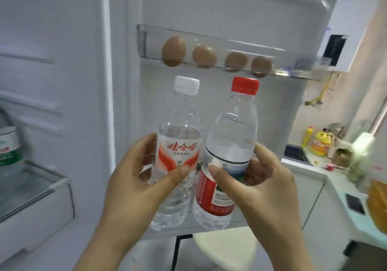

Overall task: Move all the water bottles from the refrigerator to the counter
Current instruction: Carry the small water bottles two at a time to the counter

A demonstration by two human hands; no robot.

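Before the open refrigerator door [209,9], with the table [339,187] off to the right, the left hand [129,182] wrapped the white-capped water bottle [178,145] and the right hand [261,187] the red-capped water bottle [230,141], both gripped at the labels, bottles touching. Two held; a third, the green-labelled bottle [8,147], sat inside at left. Full, they looked weighty, thin-walled and maybe cold-slick, so the waist grip suited. Four eggs [173,51] lined the door tray.

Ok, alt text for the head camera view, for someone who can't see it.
The left hand holds a white-capped bottle and the right hand a red-capped bottle, side by side before the open refrigerator door. Four eggs sit in the door shelf above.
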